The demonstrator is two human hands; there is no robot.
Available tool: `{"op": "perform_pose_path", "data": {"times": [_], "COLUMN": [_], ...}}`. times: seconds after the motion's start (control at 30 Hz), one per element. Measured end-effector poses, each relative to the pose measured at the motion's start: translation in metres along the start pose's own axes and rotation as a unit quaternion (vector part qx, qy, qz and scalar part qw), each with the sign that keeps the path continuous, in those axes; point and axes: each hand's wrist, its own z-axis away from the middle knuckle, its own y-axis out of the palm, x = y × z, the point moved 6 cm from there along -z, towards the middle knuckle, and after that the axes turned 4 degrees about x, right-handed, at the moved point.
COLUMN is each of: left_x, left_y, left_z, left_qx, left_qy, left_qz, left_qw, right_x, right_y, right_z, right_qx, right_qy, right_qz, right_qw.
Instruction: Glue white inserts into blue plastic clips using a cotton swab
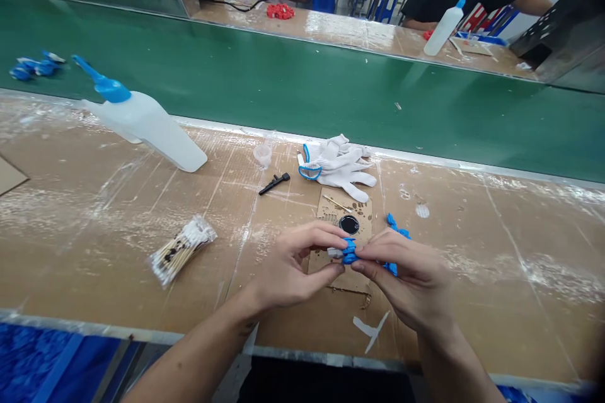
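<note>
A small blue plastic toy part with a greyish-white end is pinched between my two hands. My left hand grips it from the left with thumb and fingertips. From the other side, my right hand closes thumb and fingers on it. Several more blue pieces lie just behind my right hand, partly hidden. Below the hold is a stained cardboard piece, bearing a small round dish of dark liquid and a cotton swab.
White gloves, a black tool-like piece and a clear cup lie ahead. To the left are a bag of cotton swabs and a white squeeze bottle. A green conveyor belt carries blue parts. Two people sit across.
</note>
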Motion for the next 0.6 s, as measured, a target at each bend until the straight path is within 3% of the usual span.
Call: {"op": "perform_pose_path", "data": {"times": [0.2,0.37,0.6], "left_x": [-0.007,-0.017,-0.025], "left_y": [0.001,0.003,0.005], "left_z": [0.003,0.009,0.010], "left_qx": [-0.004,-0.017,-0.043], "left_qy": [0.057,0.126,0.153], "left_qz": [-0.041,-0.107,-0.111], "left_qw": [0.998,0.986,0.981], "right_x": [0.002,0.006,0.010], "right_y": [0.000,0.009,0.010], "right_z": [0.002,0.005,0.005], "right_qx": [0.007,0.066,0.017], "right_qy": [0.023,0.067,0.028], "right_qz": [-0.001,-0.030,0.005], "right_qw": [1.000,0.995,0.999]}}
